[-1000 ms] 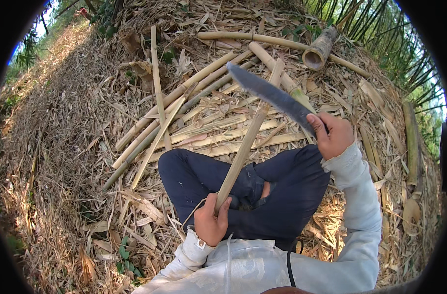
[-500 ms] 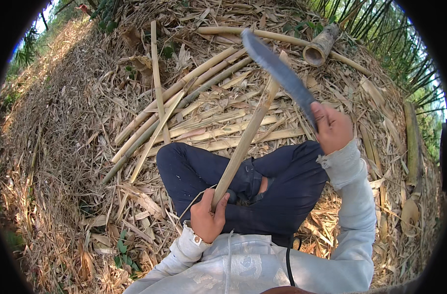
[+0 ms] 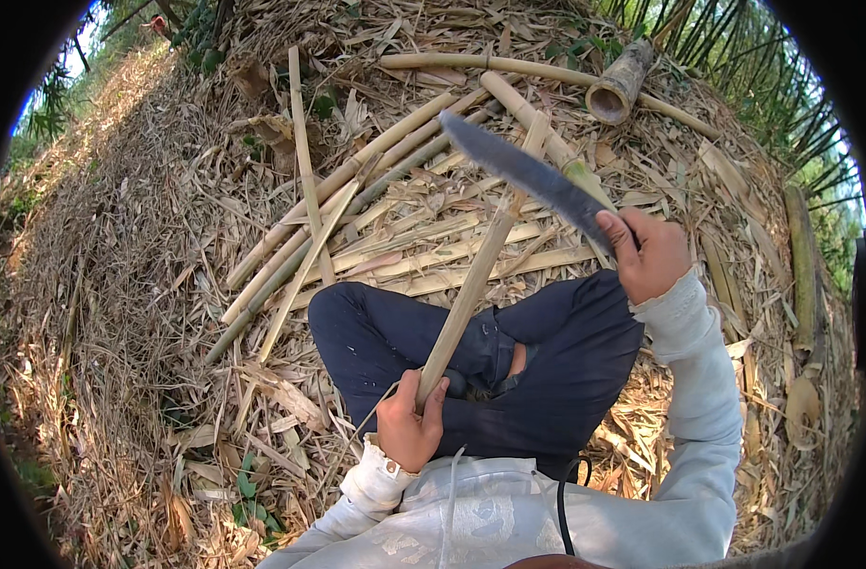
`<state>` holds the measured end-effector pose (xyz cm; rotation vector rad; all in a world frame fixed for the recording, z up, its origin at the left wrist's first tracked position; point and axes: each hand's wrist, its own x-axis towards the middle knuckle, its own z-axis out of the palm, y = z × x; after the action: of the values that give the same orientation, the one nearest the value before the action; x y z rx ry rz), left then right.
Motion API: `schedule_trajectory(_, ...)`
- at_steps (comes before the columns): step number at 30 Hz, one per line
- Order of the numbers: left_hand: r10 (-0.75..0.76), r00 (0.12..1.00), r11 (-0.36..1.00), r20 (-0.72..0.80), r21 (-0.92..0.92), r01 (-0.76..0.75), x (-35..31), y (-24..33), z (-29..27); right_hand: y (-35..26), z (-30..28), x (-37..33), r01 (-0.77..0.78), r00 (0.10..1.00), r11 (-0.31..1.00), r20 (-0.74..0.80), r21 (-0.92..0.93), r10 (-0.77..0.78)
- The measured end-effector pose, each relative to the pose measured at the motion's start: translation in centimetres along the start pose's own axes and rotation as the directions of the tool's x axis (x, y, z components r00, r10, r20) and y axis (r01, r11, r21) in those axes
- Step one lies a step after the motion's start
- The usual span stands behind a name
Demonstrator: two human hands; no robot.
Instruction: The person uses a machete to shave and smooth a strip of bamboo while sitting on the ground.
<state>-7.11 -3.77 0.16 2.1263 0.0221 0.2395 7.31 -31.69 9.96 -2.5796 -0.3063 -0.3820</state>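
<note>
Now, head view: left hand point(image 3: 409, 429) closed around the near end of a long split bamboo strip point(image 3: 471, 289), which slants up and away over the crossed legs in dark trousers point(image 3: 547, 370). Right hand point(image 3: 649, 254) wrapped around the handle of a machete point(image 3: 528, 175).

Change over the last second: the blade swung up steep half a second ago and has come back down flatter, now crossing the strip near its far end; the strip itself barely shifted. Judged: repeated chopping or paring strokes at the far end.

Hard to make out: whether the edge touches the strip or hovers above it. Handle hidden inside the fist. Loose bamboo poles point(image 3: 357, 190) and a hollow bamboo stub point(image 3: 615, 87) lie beyond on dry leaf litter point(image 3: 120, 284).
</note>
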Motion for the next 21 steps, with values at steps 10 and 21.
schedule_trajectory(10, 0.006, 0.999, 1.000, 0.033, 0.002, -0.006, -0.1, -1.0, 0.1, -1.6, 1.4, -1.4, 0.030, 0.999, 0.999, -0.036, 0.018, -0.030)
schedule_trajectory(21, -0.103, 0.988, 0.992, 0.118, -0.059, 0.110, 1.5, -0.1, -1.1, 1.2, 0.3, 0.3, -0.159, 0.970, 0.951, -0.137, 0.266, 0.201)
